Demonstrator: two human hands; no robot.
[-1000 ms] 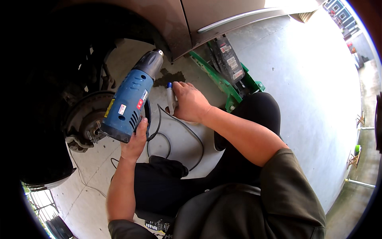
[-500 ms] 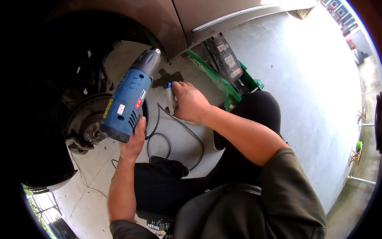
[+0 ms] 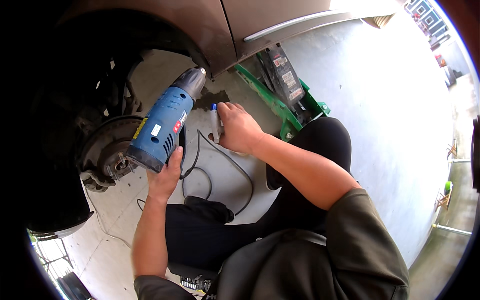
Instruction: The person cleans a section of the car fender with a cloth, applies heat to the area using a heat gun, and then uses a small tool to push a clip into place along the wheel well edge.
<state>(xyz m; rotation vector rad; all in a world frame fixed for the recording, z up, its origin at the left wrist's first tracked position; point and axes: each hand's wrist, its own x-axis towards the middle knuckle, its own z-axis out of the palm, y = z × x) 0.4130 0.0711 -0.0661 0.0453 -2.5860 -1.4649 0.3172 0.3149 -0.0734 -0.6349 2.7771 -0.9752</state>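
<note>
My left hand (image 3: 167,177) is closed round the handle of a blue corded impact wrench (image 3: 165,120), whose dark grey nose and short metal tip slant up to the right. Most of its handle is hidden behind the body. To the right, my right hand (image 3: 241,127) grips a spray bottle (image 3: 216,125) with a whitish trigger head and a blue nozzle; its lower part is largely covered by my hand. Left of the wrench is a bare brake disc (image 3: 97,142) with wheel studs (image 3: 120,167), inside the dark wheel arch.
A green floor jack (image 3: 311,100) with a black top stands under the sill of the brown car (image 3: 272,17). Black cable (image 3: 250,185) loops over the concrete floor (image 3: 385,100) between my arms. A dark wet patch (image 3: 215,99) marks the floor beyond my right hand.
The impact wrench has tilted slightly, its nose shifting a little right and down. My right hand and the spray bottle have stayed almost in place.
</note>
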